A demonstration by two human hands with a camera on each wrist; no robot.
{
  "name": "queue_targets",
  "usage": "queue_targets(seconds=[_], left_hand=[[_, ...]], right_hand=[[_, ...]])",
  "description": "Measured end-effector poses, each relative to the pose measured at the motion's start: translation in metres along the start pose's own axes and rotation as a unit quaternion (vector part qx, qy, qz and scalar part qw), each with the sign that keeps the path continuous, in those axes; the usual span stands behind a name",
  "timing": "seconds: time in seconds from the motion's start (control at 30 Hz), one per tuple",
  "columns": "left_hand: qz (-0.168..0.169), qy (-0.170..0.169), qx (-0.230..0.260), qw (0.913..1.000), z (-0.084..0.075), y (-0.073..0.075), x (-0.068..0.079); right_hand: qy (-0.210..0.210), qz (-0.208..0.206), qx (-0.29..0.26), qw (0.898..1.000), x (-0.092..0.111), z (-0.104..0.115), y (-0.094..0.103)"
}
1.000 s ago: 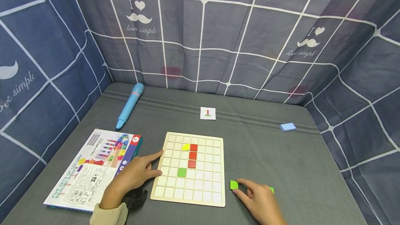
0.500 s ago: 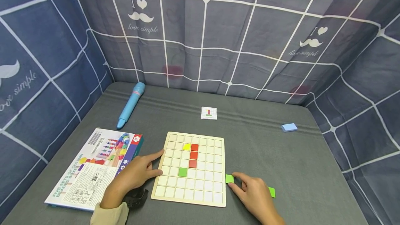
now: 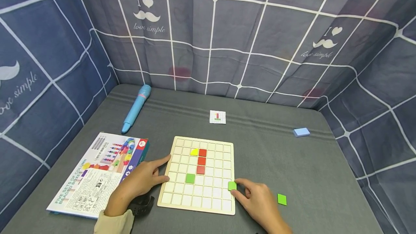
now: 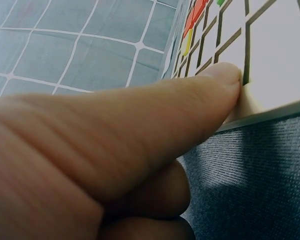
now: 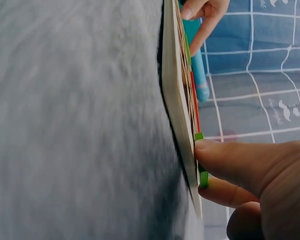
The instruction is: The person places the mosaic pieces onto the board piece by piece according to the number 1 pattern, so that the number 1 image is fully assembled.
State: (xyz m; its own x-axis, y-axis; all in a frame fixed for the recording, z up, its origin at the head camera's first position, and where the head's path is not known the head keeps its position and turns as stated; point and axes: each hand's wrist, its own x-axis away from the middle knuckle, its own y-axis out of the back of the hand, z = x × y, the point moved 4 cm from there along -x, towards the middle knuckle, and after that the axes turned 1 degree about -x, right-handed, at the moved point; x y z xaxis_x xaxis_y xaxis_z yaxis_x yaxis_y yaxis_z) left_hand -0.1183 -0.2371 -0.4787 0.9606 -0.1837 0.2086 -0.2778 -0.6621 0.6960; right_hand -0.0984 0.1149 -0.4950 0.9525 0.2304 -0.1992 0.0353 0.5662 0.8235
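A wooden grid board (image 3: 182, 200) lies in the middle of the table. Set in its squares are one yellow tile (image 3: 194, 152), three tiles in a red column (image 3: 201, 161) and a green tile (image 3: 190, 178). My left hand (image 3: 139, 180) touches the board's left edge with thumb and index finger; the left wrist view shows the thumb (image 4: 210, 90) on the rim. A second green tile (image 3: 232, 186) is pinched between thumb and index finger of my right hand (image 3: 256, 198), over the board's right edge. Another green tile (image 3: 281, 199) lies on the table to the right of that hand.
A small pattern card (image 3: 217, 117) lies behind the board. At the back right is a light blue block (image 3: 301, 132). A printed box (image 3: 97, 176) and a blue microphone-shaped object (image 3: 136, 108) are on the left. Grid-patterned cloth (image 3: 195, 39) surrounds the table.
My right hand has carried the pinched green tile left, from the table onto the board's right edge. The other green tile is now fully uncovered. My left hand stays put.
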Motion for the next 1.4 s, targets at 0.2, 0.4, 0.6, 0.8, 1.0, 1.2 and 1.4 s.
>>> queue_targets(seconds=[0.2, 0.4, 0.6, 0.8, 1.0, 1.2, 1.4], left_hand=[[-0.001, 0.001, -0.001, 1.0, -0.001, 0.001, 0.0], [0.005, -0.01, 0.001, 0.9999, -0.001, 0.001, 0.0], [0.004, -0.011, 0.004, 0.9999, -0.001, 0.001, 0.0], [0.007, -0.014, 0.006, 0.9999, 0.001, -0.001, 0.0], [0.0, -0.017, 0.001, 0.9998, 0.001, -0.001, 0.0], [-0.001, -0.005, -0.003, 1.0, 0.001, -0.002, 0.0], [-0.004, -0.005, -0.009, 0.9999, 0.001, -0.002, 0.0]], right_hand=[[0.032, 0.002, -0.004, 0.999, -0.003, 0.01, -0.007], [0.042, 0.0, -0.003, 0.999, -0.005, 0.015, -0.014], [0.063, -0.01, -0.007, 0.998, -0.007, 0.021, -0.018], [0.077, -0.002, -0.005, 0.997, -0.012, 0.03, -0.023], [0.101, -0.005, -0.006, 0.995, -0.018, 0.039, -0.029], [0.11, 0.003, -0.003, 0.994, -0.022, 0.049, -0.032], [0.129, -0.006, 0.019, 0.991, -0.027, 0.056, -0.034]])
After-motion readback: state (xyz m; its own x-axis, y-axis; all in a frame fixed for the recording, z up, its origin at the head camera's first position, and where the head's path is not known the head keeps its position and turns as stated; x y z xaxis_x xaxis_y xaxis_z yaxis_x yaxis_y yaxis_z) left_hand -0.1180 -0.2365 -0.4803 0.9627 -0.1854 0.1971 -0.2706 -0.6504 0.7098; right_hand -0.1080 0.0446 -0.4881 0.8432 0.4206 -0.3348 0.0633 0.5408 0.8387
